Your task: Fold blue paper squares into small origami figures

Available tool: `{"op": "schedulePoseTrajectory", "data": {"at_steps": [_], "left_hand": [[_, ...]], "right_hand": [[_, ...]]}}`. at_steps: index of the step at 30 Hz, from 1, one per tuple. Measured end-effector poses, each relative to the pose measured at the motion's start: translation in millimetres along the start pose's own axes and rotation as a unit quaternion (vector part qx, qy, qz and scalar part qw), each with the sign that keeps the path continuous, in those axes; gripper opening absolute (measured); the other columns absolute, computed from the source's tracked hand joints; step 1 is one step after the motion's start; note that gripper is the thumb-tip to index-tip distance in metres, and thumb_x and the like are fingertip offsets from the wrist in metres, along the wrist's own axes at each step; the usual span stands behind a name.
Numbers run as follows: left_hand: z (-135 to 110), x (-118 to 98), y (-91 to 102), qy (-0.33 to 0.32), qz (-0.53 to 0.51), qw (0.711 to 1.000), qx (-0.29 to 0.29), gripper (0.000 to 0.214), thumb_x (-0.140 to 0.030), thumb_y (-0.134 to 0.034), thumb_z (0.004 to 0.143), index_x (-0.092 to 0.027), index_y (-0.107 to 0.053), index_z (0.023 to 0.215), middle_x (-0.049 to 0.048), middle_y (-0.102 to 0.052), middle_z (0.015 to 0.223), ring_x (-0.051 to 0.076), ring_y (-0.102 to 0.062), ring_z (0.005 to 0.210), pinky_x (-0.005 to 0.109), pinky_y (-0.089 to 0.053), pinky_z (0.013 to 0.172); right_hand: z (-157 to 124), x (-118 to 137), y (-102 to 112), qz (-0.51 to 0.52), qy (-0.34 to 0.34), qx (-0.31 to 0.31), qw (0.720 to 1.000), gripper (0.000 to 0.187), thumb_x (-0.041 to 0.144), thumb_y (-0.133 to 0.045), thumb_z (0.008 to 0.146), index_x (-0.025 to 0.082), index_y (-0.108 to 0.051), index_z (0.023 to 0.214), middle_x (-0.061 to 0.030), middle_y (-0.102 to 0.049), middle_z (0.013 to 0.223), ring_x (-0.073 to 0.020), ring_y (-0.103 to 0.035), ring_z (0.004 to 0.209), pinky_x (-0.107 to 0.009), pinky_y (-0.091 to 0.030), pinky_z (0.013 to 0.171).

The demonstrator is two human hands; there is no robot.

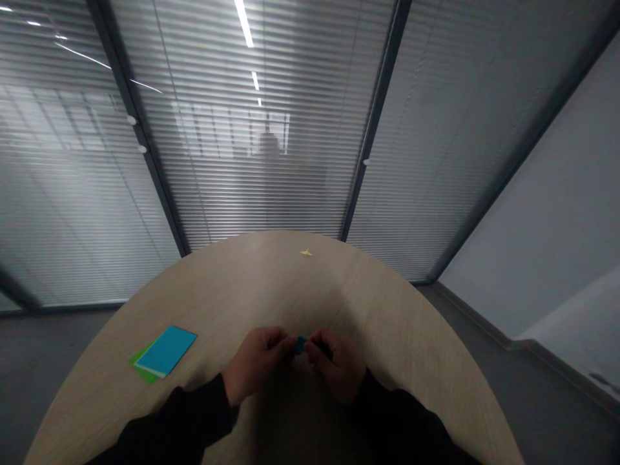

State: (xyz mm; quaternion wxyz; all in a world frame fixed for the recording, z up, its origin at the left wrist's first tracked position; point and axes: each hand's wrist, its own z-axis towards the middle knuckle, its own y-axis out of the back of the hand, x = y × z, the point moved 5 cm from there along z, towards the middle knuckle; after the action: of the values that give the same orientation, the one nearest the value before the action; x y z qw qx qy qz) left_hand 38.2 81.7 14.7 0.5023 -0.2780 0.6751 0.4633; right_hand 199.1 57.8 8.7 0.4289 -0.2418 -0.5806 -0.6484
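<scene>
My left hand [256, 361] and my right hand [336, 365] meet above the middle of the light wood table [271, 284]. Between their fingertips both pinch a small blue piece [301, 344], probably folded paper, mostly hidden by my fingers. A dark strip [323, 350] shows by my right fingers, but its nature cannot be told. Left of my hands, a blue sheet of paper [167, 351] lies over a green sheet [143, 365], with a pale edge showing between them.
A small yellow folded paper shape [305, 252] lies near the table's far edge. Beyond the curved table edge stand glass partitions with slatted blinds [261, 161]. A blurred figure [268, 146] shows behind the glass. Grey floor surrounds the table, with a pale wall [537, 194] at right.
</scene>
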Motion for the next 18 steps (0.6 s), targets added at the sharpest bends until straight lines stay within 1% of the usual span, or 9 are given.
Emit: {"op": "schedulePoseTrajectory", "data": {"at_steps": [2, 4, 7, 9, 11, 14, 18], "left_hand": [[0.1, 2.9, -0.4, 0.004, 0.0, 1.0, -0.012, 0.04, -0.049, -0.054, 0.085, -0.013, -0.066, 0.074, 0.001, -0.061, 0.061, 0.013, -0.049, 0.054, 0.024, -0.034, 0.05], [0.4, 3.8, -0.4, -0.008, 0.008, 1.0, -0.025, 0.038, -0.048, -0.054, 0.084, -0.014, -0.065, 0.071, 0.0004, -0.06, 0.06, 0.013, -0.048, 0.054, 0.024, -0.034, 0.051], [-0.1, 2.5, -0.8, -0.017, 0.019, 0.999, -0.027, 0.038, -0.048, -0.053, 0.085, -0.014, -0.065, 0.071, 0.0013, -0.062, 0.062, 0.014, -0.05, 0.057, 0.025, -0.036, 0.054], [-1.0, 0.5, -1.4, -0.011, 0.01, 1.0, -0.016, 0.037, -0.048, -0.055, 0.084, -0.014, -0.066, 0.075, 0.0014, -0.063, 0.065, 0.014, -0.051, 0.058, 0.025, -0.036, 0.054], [-2.1, -2.5, -3.2, -0.005, -0.006, 1.0, 0.008, 0.033, -0.046, -0.06, 0.081, -0.013, -0.067, 0.08, 0.0009, -0.063, 0.066, 0.014, -0.051, 0.058, 0.024, -0.036, 0.053], [-2.9, -6.1, -5.4, -0.001, -0.013, 0.999, 0.035, 0.031, -0.042, -0.064, 0.078, -0.012, -0.069, 0.081, 0.0003, -0.062, 0.064, 0.014, -0.051, 0.058, 0.024, -0.035, 0.053], [-1.6, -3.5, -5.6, 0.002, -0.01, 0.999, 0.035, 0.03, -0.041, -0.061, 0.081, -0.012, -0.07, 0.082, 0.002, -0.065, 0.066, 0.015, -0.054, 0.059, 0.025, -0.037, 0.055]], "right_hand": [[0.4, -0.7, -1.2, 0.001, 0.001, 0.004, 1.0, 0.029, 0.04, -0.05, 0.093, 0.017, -0.061, 0.081, -0.0001, -0.061, 0.063, -0.0138, -0.056, 0.057, -0.024, -0.039, 0.056], [1.1, -2.4, -2.1, 0.002, 0.0, 0.007, 1.0, 0.029, 0.04, -0.05, 0.093, 0.017, -0.063, 0.083, -0.0011, -0.063, 0.066, -0.0145, -0.057, 0.059, -0.024, -0.04, 0.056], [2.3, -6.1, -2.7, 0.01, -0.005, 0.011, 1.0, 0.03, 0.041, -0.051, 0.093, 0.017, -0.066, 0.084, -0.0024, -0.066, 0.068, -0.0153, -0.06, 0.061, -0.025, -0.04, 0.057], [2.5, -8.1, -2.1, 0.013, -0.011, 0.007, 1.0, 0.031, 0.041, -0.052, 0.092, 0.017, -0.066, 0.079, -0.0021, -0.066, 0.065, -0.0149, -0.059, 0.059, -0.024, -0.04, 0.055], [2.1, -8.3, -1.3, 0.012, -0.011, 0.002, 1.0, 0.031, 0.039, -0.053, 0.092, 0.016, -0.065, 0.075, -0.0014, -0.064, 0.061, -0.0143, -0.058, 0.056, -0.024, -0.039, 0.053], [1.3, -6.7, 0.1, 0.006, -0.006, -0.009, 1.0, 0.028, 0.037, -0.054, 0.091, 0.016, -0.064, 0.075, -0.001, -0.063, 0.06, -0.0141, -0.058, 0.055, -0.024, -0.039, 0.053], [0.6, -4.9, -0.2, -0.004, 0.0, -0.019, 1.0, 0.027, 0.035, -0.054, 0.09, 0.016, -0.064, 0.073, -0.0003, -0.061, 0.06, -0.0131, -0.055, 0.055, -0.023, -0.037, 0.052]]}}
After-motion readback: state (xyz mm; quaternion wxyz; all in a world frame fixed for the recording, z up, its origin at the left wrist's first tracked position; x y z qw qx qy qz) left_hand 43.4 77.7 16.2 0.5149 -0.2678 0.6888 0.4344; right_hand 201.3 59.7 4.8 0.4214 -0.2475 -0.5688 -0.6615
